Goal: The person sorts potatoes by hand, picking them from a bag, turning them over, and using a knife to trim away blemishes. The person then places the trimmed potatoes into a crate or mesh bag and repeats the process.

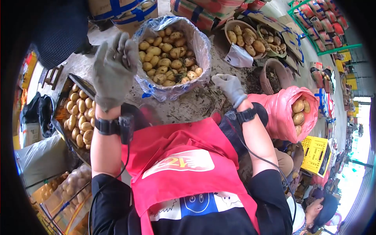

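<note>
Floor (176,109): grey, dirt-strewn, in a storage area with produce on all sides.

Far left: loose potatoes (80,117) in a dark-edged crate, close to the left arm; its raised side probably keeps them from rolling out.

Left hand (113,70): grey glove, raised beside the lined container. Fingers released and loosely bent; no item seen in them. Black strap device (107,126) on the wrist, presumably worn there to leave the palm free.

Centre: potatoes (166,55) heaped in a container with a clear liner (172,92). Liner spreads over the rim, likely to hold the mouth open. Container stands in front of the body, between the hands, within reach of both.

Right hand (231,88): grey glove, just right of the container, near the floor. Fingers bent inward; cannot tell whether they grip anything.

Right: pink sack (274,113), tilted, mouth facing outward, potatoes showing; the tilt probably gives easier access. Beyond it, a yellow crate (313,152).

Writing: red apron (176,135) bears a white patch (180,162) with yellow letters, possibly "ACS", distorted; reading uncertain. Blue-taped carton (129,25), upper left: print too small to read.
</note>
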A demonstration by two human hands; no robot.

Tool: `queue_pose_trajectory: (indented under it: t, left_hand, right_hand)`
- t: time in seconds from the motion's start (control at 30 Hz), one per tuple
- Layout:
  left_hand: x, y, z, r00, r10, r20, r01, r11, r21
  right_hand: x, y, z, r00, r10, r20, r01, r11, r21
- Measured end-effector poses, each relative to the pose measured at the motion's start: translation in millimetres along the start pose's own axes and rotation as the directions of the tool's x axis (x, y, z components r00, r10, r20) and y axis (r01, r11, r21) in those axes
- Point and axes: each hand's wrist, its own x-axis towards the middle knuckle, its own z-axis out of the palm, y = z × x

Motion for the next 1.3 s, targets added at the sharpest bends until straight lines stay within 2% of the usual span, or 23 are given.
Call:
queue_pose_trajectory:
  t: [0.07,0.13,0.17,0.2,0.23,0.27,0.33,0.4,0.43,0.53,0.6,0.67,0.73,0.8,0.83,0.87,0.9,0.97,1.0,1.07,1.1,1.2,1.3]
  left_hand:
    - [28,10,-10,0.999,0.036,-0.008,-0.036,0.999,0.016]
    - [49,19,-21,0.995,0.088,0.044,-0.089,0.996,-0.001]
    - [53,20,-34,0.989,0.135,0.059,-0.136,0.990,0.027]
    - [56,16,-42,0.990,0.134,0.039,-0.134,0.991,0.024]
    - [59,9,-48,0.928,0.284,-0.241,-0.241,0.951,0.191]
    - [62,5,-58,0.765,0.446,-0.466,-0.284,0.882,0.377]
    - [41,26,-97,0.939,0.157,-0.306,-0.136,0.987,0.090]
    - [49,26,-79,0.845,0.247,-0.474,-0.144,0.959,0.243]
    - [49,33,-86,0.936,0.170,-0.309,-0.153,0.985,0.079]
    - [49,29,-81,0.892,0.287,-0.350,-0.224,0.952,0.208]
    - [45,39,-89,0.908,0.228,-0.351,-0.190,0.972,0.139]
    - [41,44,-93,0.928,0.160,-0.336,-0.147,0.987,0.065]
    - [38,43,-96,0.914,0.257,-0.313,-0.207,0.961,0.185]
    - [35,44,-97,0.935,0.198,-0.295,-0.165,0.977,0.133]
    - [36,43,-95,0.949,0.143,-0.280,-0.124,0.989,0.086]
    - [40,38,-87,0.955,0.138,-0.261,-0.120,0.989,0.084]
    - [45,28,-76,0.898,0.173,-0.405,-0.066,0.962,0.264]
    - [47,7,-70,0.833,0.266,-0.485,0.056,0.832,0.552]
    - [48,-7,-74,0.846,0.253,-0.469,0.059,0.830,0.554]
    - [53,-37,-77,0.729,0.147,-0.668,0.391,0.712,0.583]
    - [54,-51,-70,0.765,-0.049,-0.642,0.450,0.753,0.480]
    - [48,-94,-56,0.822,-0.401,-0.404,0.517,0.824,0.234]
    - [43,-109,-77,0.767,-0.497,-0.405,0.570,0.818,0.077]
  right_hand:
    - [22,4,14,0.997,-0.058,-0.043,0.060,0.998,0.032]
    - [35,-29,19,0.934,-0.301,0.191,0.353,0.855,-0.379]
    - [45,-52,23,0.905,-0.116,0.410,0.303,0.852,-0.427]
    - [51,-73,35,0.900,-0.103,0.423,0.297,0.856,-0.423]
    - [56,-92,52,0.907,0.010,0.422,0.231,0.824,-0.517]
    - [66,-103,69,0.905,0.121,0.408,0.171,0.774,-0.610]
    - [85,-95,109,0.902,0.068,0.427,0.248,0.727,-0.640]
    - [113,-90,144,0.847,-0.356,0.396,0.522,0.702,-0.484]
    - [126,-93,162,0.835,-0.335,0.437,0.534,0.688,-0.492]
    - [155,-83,226,0.775,-0.384,0.502,0.632,0.491,-0.599]
    - [164,-80,252,0.745,-0.262,0.613,0.662,0.405,-0.631]
    - [170,-80,259,0.756,-0.253,0.603,0.650,0.399,-0.647]
    - [172,-79,252,0.771,-0.249,0.586,0.634,0.384,-0.671]
    - [167,-83,219,0.867,-0.138,0.479,0.343,0.862,-0.372]
    - [157,-83,200,0.882,-0.169,0.439,0.229,0.970,-0.086]
    - [148,-79,185,0.891,-0.212,0.401,0.124,0.964,0.234]
    - [150,-65,178,0.863,-0.267,0.428,0.064,0.900,0.432]
    - [134,-66,144,0.820,-0.349,0.454,-0.087,0.708,0.700]
    - [108,-92,111,0.808,-0.370,0.458,-0.120,0.658,0.743]
    - [78,-112,77,0.777,-0.451,0.439,-0.137,0.559,0.818]
    - [70,-116,62,0.785,-0.457,0.418,-0.118,0.552,0.825]
    - [56,-119,13,0.781,-0.556,0.282,0.438,0.812,0.386]
    - [64,-94,-32,0.944,-0.330,-0.021,0.263,0.712,0.651]
